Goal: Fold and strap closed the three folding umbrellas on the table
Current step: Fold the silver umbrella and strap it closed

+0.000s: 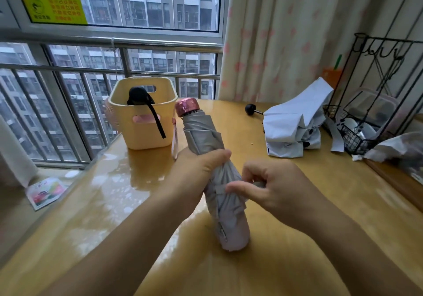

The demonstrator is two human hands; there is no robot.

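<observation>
Step in hand: strapping of the grey umbrella [201,133]; canopy already gathered round the shaft, closure strap [220,190] judged not yet fastened.
Position of work: grey umbrella tilted, pink handle [187,106] up and away, canopy end resting on the table [297,215] near the front middle.
Left hand [196,174]: wrapped round the canopy at mid-length, thumb across the top, fingers curled behind; holds the pleats bunched.
Right hand [272,185]: thumb and forefinger pinched on the free end of the strap, just beside the left hand; other fingers curled in, holding nothing visible.
Forearms: both reaching forward from the near edge, converging on the umbrella.
Next move, as judged: draw the strap round the canopy under tension and press it onto its fastener; fastener type and location not visible.
Requirement: firm left-hand grip during the wrap, otherwise likely slackening of the pleats.
Progress, as judged: black umbrella [139,95] standing in the yellow basket [146,130] at rear left, apparently finished; white umbrella [295,124] lying loose and crumpled at rear right, well apart, not yet folded.
</observation>
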